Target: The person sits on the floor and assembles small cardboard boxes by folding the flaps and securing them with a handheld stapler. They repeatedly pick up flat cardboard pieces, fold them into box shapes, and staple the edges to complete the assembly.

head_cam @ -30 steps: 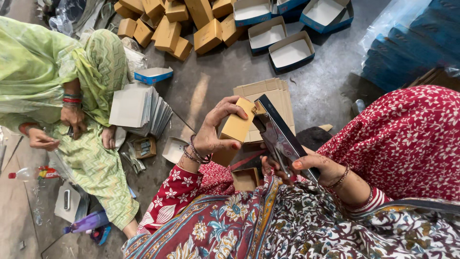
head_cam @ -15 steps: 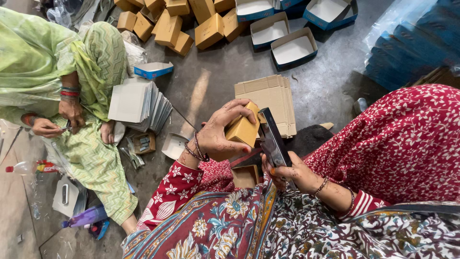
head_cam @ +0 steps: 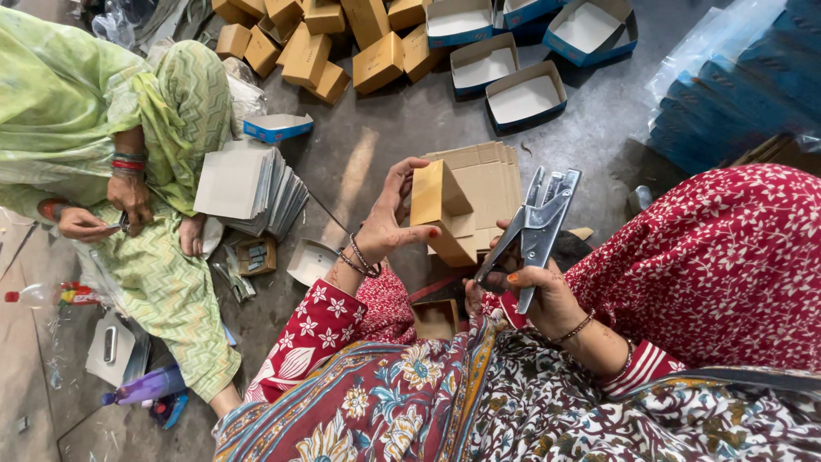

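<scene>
Stapler (head_cam: 537, 227) now lifted off the box (head_cam: 445, 214), tilted upright.
Left hand (head_cam: 385, 227) fingers pinch box edge; right hand (head_cam: 534, 291) closed on stapler handles. Box probably light, crushable card; hold by edges.

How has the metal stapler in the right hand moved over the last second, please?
Yes. The metal stapler in the right hand has drawn rightward off the small brown box, judged against the flat cardboard stack on the floor.

place: box-making workshop | signs: folded cardboard boxes (head_cam: 342, 43), flat card stacks (head_cam: 248, 184), concrete floor (head_cam: 376, 137)
</scene>
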